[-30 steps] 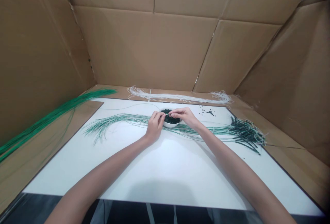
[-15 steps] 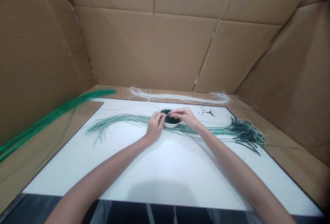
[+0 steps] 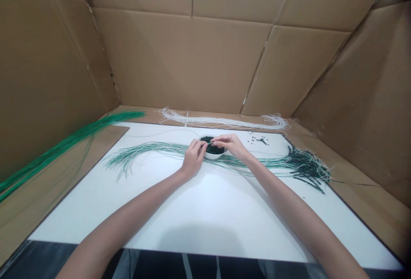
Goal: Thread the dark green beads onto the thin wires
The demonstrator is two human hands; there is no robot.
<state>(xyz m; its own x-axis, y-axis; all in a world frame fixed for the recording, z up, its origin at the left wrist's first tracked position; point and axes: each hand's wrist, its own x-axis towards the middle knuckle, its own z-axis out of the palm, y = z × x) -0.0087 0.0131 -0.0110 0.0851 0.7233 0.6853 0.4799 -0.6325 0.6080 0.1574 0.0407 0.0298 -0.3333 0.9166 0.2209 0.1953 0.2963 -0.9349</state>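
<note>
My left hand [image 3: 192,157] is closed in a pinch on a thin pale-green wire [image 3: 209,143] at the near left of a small white bowl [image 3: 213,156]. Over the bowl's right side, my right hand [image 3: 231,144] pinches the same wire; a bead between these fingertips would be too small to make out. Small dark green beads [image 3: 214,149] fill the bowl below the fingertips. Behind and beneath the hands lies a bundle of green wires [image 3: 157,146], whose right end carries rows of dark beads [image 3: 305,163].
Loose dark beads [image 3: 261,140] are scattered on the white board [image 3: 205,210] at the back right. White wires [image 3: 221,121] lie along the far edge. A bright green bundle [image 3: 73,140] stretches along the left. Cardboard walls [image 3: 180,60] enclose the back and sides.
Both hands stay over the bowl, with only slight fingertip movement on the wire. Nothing else has visibly moved.
</note>
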